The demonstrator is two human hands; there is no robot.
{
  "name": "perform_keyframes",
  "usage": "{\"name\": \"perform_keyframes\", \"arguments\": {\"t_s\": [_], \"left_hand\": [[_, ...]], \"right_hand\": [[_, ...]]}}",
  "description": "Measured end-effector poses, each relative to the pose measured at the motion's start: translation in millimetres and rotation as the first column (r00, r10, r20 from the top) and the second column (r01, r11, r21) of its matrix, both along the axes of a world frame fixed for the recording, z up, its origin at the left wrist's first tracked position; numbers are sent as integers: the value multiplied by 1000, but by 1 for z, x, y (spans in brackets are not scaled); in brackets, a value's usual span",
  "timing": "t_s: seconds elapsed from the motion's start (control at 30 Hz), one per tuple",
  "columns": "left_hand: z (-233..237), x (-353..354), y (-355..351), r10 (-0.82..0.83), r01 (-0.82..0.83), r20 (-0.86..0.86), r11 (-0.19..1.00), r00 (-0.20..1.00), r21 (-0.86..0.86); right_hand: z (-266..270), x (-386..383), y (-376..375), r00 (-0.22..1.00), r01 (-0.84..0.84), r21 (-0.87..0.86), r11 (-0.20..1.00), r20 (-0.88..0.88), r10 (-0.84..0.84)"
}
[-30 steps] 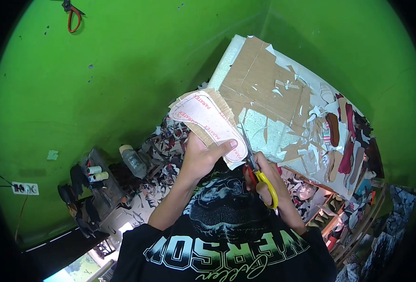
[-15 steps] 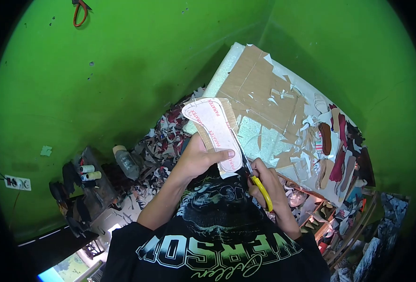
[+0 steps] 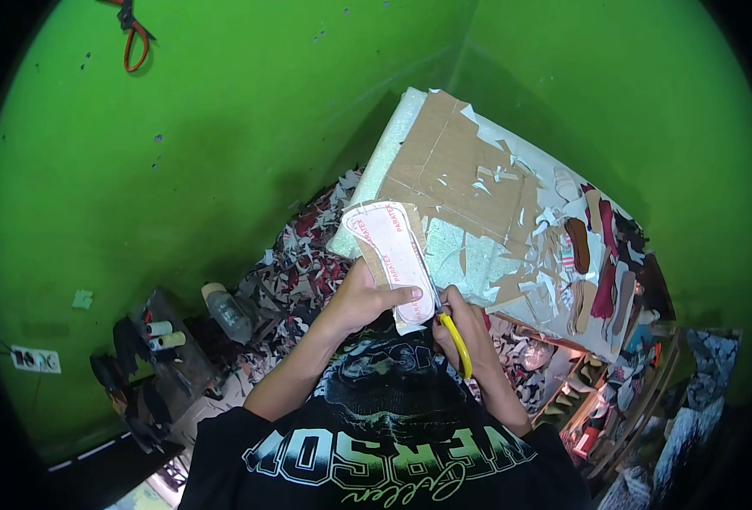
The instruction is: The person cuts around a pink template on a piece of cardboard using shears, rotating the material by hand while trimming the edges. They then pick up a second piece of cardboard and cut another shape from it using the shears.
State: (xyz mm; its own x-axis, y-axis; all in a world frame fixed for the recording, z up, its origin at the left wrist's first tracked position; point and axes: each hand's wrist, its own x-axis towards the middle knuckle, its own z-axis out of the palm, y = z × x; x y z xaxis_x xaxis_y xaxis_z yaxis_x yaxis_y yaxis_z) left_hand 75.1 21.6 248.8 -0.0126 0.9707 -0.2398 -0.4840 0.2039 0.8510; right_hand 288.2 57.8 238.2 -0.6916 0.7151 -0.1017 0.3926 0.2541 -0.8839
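A white insole-shaped piece [image 3: 393, 255] printed with red PARATEX lettering lies over a brown cardboard backing [image 3: 374, 263]. My left hand [image 3: 363, 299] grips both near their lower end, with the thumb on top. Yellow-handled scissors [image 3: 454, 342] are in my right hand [image 3: 471, 321], fingers wrapped round the handle. The scissor blades are at the lower right edge of the piece, partly hidden by it.
Behind the hands is a table with a large cardboard sheet [image 3: 444, 161] and paper scraps. Cut soles [image 3: 577, 245] lie at its right. Fabric scraps [image 3: 295, 246] are heaped left of it. Thread spools [image 3: 165, 341] and a bottle [image 3: 226, 311] stand at the left.
The insole piece and my left hand have shifted slightly right and down in view. The scissors and my right hand have moved a little left. The whole view has also shifted slightly.
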Motion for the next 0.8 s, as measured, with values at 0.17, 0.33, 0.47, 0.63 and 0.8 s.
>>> {"name": "perform_keyframes", "arguments": {"t_s": [0.17, 0.33, 0.47, 0.63, 0.8], "left_hand": [[9, -6, -3, -81, 81, 58, 997, 995, -6], [10, -6, -4, -209, 217, 158, 976, 965, -34], [13, -5, -5, -296, 307, 183, 951, 938, -36], [7, 7, -6, -375, 382, 185, 924, 908, -4], [5, 10, -8, -465, 478, 192, 878, 864, -26]], "right_hand": [[25, -9, -16, 997, 72, -59, 996, -28, -74], [40, -10, -28, 988, 115, -175, 978, -83, -131], [43, -11, -43, 973, 202, -154, 967, -83, -216], [38, -8, -55, 949, 286, -108, 952, -109, -297], [41, -1, -70, 928, 350, -241, 905, -46, -371]]}}
